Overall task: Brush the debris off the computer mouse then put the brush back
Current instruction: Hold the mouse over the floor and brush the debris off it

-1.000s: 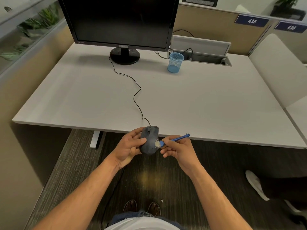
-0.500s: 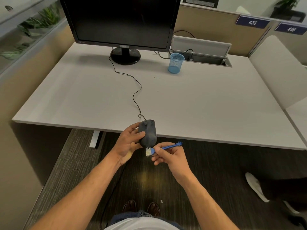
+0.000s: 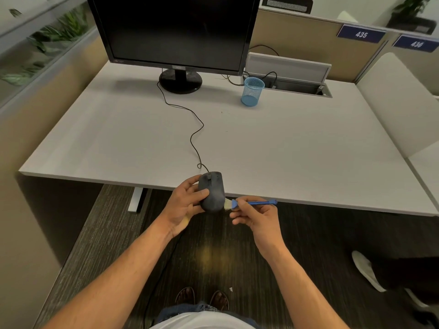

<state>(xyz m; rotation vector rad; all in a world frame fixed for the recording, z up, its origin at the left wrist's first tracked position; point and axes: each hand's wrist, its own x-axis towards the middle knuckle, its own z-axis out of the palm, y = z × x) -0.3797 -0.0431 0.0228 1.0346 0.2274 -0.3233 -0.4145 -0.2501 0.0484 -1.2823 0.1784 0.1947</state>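
White desk (image 3: 285,150) edge ahead, my left hand (image 3: 184,205) grips the mouse (image 3: 212,193) just off its front, my right hand (image 3: 259,216) pinches the brush (image 3: 247,203), bristles at the mouse's flank; I'd flick lightly outward, toward the floor.
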